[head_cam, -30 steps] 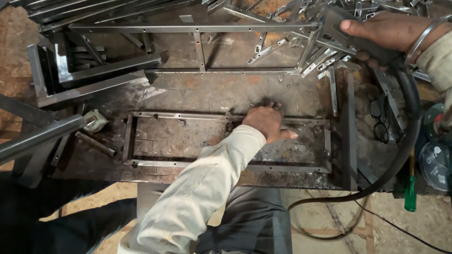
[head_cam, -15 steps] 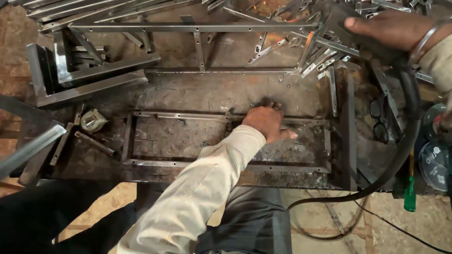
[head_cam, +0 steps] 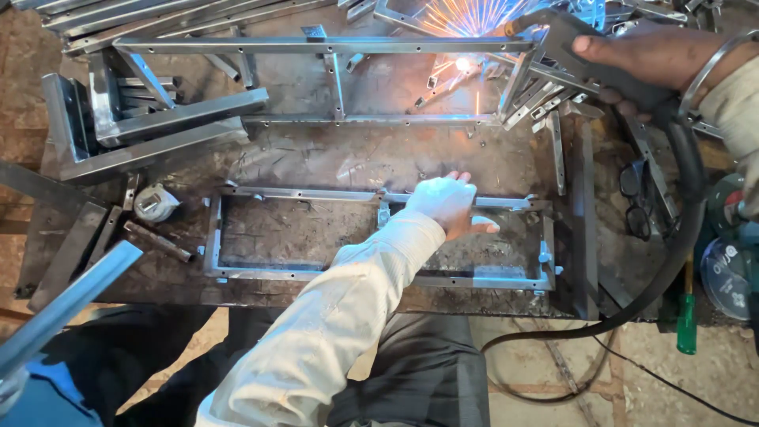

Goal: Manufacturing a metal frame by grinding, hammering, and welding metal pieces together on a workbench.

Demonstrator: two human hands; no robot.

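Observation:
My left hand (head_cam: 445, 202) lies on the top rail of a rectangular steel frame (head_cam: 237, 273) that rests flat on the workbench, thumb inside the frame. My right hand (head_cam: 644, 57), with a metal bangle on its wrist, grips a welding torch (head_cam: 557, 35) at the upper right. The torch tip points at the right end of a second, longer steel frame (head_cam: 332, 46) at the back. A bright weld spot (head_cam: 462, 63) glows there, and sparks (head_cam: 466, 14) fly upward. A thick black hose (head_cam: 686, 182) runs down from the torch.
Stacked steel angle pieces (head_cam: 150, 119) lie at the left, with a tape measure (head_cam: 154, 202) beside them. Dark glasses (head_cam: 632, 198), a green screwdriver (head_cam: 686, 320) and a grinder with discs (head_cam: 731, 265) sit at the right. A steel bar (head_cam: 67, 300) crosses the lower left.
Welding sparks and a glowing spot have appeared at the far frame. The steel bar at the left has slid down toward the lower left corner. My left hand stays on the frame.

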